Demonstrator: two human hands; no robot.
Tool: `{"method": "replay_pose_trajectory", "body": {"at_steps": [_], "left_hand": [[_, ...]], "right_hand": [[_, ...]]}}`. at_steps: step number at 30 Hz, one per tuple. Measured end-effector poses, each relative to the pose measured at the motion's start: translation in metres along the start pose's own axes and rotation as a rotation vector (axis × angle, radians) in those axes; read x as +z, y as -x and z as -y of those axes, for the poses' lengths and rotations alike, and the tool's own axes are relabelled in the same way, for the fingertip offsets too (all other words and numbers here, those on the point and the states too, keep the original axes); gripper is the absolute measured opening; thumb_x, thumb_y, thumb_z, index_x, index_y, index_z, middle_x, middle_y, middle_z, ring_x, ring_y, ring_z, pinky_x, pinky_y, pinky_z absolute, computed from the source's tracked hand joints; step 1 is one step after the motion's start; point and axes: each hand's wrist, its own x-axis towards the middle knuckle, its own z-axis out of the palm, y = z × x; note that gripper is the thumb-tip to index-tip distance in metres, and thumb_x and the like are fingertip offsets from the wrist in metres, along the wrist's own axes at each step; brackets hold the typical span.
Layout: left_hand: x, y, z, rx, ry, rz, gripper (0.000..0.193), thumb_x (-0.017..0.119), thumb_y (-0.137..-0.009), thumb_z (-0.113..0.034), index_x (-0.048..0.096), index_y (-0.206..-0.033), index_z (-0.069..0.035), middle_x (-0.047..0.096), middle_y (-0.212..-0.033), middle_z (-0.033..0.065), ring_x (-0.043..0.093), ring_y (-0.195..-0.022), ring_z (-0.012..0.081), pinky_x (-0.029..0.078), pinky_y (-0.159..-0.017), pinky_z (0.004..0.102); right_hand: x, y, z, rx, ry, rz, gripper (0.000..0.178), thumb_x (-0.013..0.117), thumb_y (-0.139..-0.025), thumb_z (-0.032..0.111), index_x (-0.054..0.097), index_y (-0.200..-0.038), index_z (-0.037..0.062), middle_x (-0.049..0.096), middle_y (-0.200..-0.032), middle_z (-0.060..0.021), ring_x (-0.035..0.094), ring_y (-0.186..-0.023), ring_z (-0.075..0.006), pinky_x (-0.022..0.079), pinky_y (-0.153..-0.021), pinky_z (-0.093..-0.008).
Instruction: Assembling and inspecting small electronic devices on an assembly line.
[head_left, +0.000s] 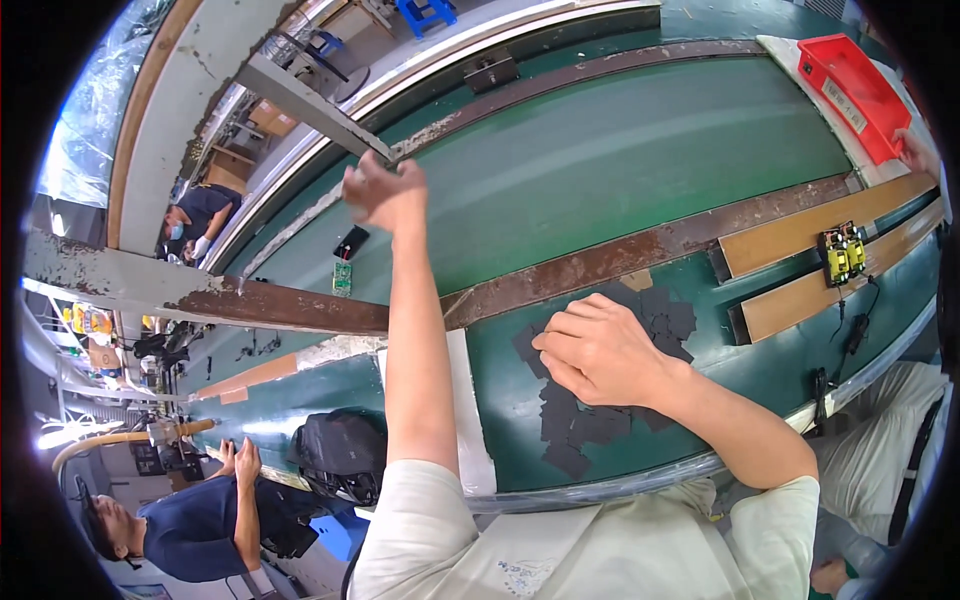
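Black pieces beneath half-curled right hand

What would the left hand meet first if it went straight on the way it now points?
Probably the slanting grey metal bar, whose lower end shows just beyond the left hand. Depth is unclear and the hand is blurred, so it might pass over or beside it.

Left hand (blurred, perhaps half-curled) over green belt, right hand over black pieces, red bin

flat pieces beneath the right hand
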Motion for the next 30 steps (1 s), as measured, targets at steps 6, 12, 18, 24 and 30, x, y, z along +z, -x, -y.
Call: {"method": "replay_pose_trajectory", "body": {"at_steps": [6,12,18,24,30], "left_hand": [[0.01,0.0,0.065,-0.148,-0.213,0.083,0.065,0.077,-0.083,-0.037,0.061,-0.142,-0.015,0.047,-0.153,0.0234,0.047,-0.141,0.0422,0.043,-0.112,0.059],[0.013,-0.003,0.067,-0.065,-0.181,0.251,0.058,0.077,-0.081,-0.025,0.064,-0.135,-0.006,0.055,-0.141,0.0248,0.051,-0.134,0.0439,0.046,-0.112,0.0512],[0.004,0.023,-0.007,0.399,0.205,0.157,0.049,0.072,-0.074,-0.004,0.072,-0.122,-0.01,0.066,-0.122,0.0206,0.057,-0.124,0.0416,0.047,-0.109,0.0488],[-0.098,0.051,-0.163,0.597,0.836,0.232,0.04,0.063,-0.082,0.008,0.076,-0.118,-0.004,0.069,-0.107,0.0137,0.066,-0.104,0.0284,0.054,-0.094,0.0369],[-0.11,0.073,-0.182,0.642,1.262,0.265,0.021,0.07,-0.092,-0.002,0.075,-0.112,0.002,0.068,-0.094,0.0122,0.069,-0.087,0.0184,0.056,-0.079,0.0304]], "right_hand": [[-0.005,-0.005,-0.001,0.066,-0.115,-0.035,0.02,0.077,-0.094,0.024,0.075,-0.089,0.0055,0.065,-0.083,-0.0053,0.065,-0.076,-0.0269,0.05,-0.067,-0.042],[-0.019,-0.011,0.008,0.24,-0.128,0.192,0.043,0.073,-0.099,0.041,0.068,-0.076,0.0054,0.065,-0.072,-0.0142,0.064,-0.068,-0.0385,0.049,-0.06,-0.0484],[-0.019,-0.042,0.007,0.293,-0.107,0.42,0.045,0.07,-0.102,0.042,0.066,-0.076,0.0051,0.065,-0.07,-0.0178,0.065,-0.07,-0.0428,0.049,-0.064,-0.0528],[-0.042,-0.063,-0.015,0.339,-0.179,0.318,0.037,0.07,-0.103,0.039,0.071,-0.088,0.0049,0.066,-0.069,-0.0187,0.066,-0.075,-0.0459,0.051,-0.071,-0.0542],[-0.048,-0.036,-0.034,0.46,-0.265,0.35,0.038,0.068,-0.104,0.04,0.072,-0.093,0.0037,0.069,-0.078,-0.0199,0.067,-0.084,-0.0437,0.052,-0.076,-0.0522]]}}
